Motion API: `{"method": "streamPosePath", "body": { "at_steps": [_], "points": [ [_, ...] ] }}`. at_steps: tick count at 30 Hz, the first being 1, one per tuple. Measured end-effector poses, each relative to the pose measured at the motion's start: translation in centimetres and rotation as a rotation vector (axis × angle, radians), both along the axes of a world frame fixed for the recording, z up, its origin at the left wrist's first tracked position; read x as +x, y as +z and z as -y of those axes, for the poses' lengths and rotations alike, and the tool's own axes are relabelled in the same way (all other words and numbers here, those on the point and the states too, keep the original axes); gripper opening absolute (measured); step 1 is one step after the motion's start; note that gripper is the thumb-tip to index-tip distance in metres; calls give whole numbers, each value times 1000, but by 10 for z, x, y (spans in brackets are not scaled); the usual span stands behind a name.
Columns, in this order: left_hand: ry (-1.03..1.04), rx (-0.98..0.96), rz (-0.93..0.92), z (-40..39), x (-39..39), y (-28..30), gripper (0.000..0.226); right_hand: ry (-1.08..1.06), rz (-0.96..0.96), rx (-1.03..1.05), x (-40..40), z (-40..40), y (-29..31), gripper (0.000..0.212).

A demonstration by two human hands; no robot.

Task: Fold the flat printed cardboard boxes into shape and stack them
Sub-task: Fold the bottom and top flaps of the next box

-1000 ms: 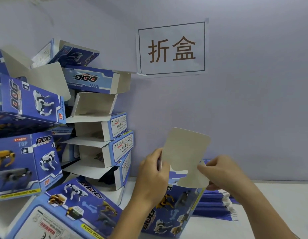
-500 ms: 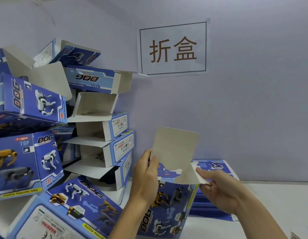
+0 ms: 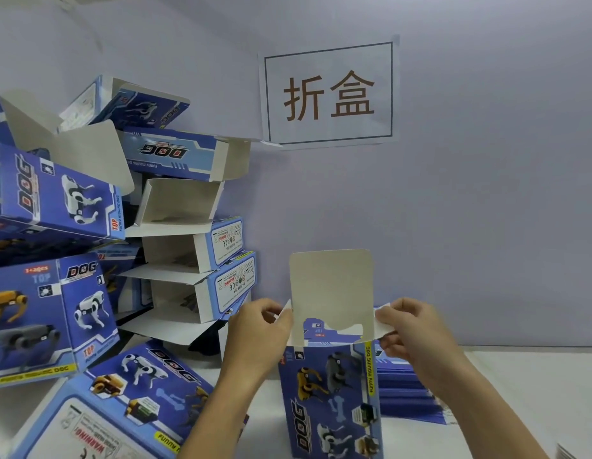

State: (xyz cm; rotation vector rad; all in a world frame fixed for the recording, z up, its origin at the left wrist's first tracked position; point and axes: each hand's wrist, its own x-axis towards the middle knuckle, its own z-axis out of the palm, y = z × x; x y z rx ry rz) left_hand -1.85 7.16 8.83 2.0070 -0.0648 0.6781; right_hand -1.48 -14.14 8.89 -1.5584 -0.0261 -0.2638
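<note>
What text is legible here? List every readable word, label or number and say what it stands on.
"折盒": white paper sign taped to the wall.
"DOG", "FUNNY MOVING DOG": upright blue printed cardboard box between the hands.
"3+ages", "TOP", "DOG": blue folded box at the left of the heap.
"WARNING!": white panel of the blue box lying in front.
Fine print on the white side labels: too small to read.

Packing workstation: wall sign (image 3: 328, 94), stacked printed boxes (image 3: 188, 226)
</note>
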Motion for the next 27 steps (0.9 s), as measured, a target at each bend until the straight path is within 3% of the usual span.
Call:
{"method": "streamPosePath", "body": {
  "at_steps": [4,7,14,19,27],
  "points": [
    [64,63,-6,-5,-5,7,45,12,28,-136,-6,-5,7,8],
    [32,10,-128,-16,-6,11,47,45,12,-127,-6,-4,7,10],
    [-132,-552,-393,-19,2,9,14,84,-79,-29,3,7,-3,11],
    [-264,-800,-492,-14,5,-1,12,140,-148,66,7,10,-10,16],
    [-204,-600,-386,-15,7,-3,16,87,-79,71,10,10,-14,25]
  ]
}}
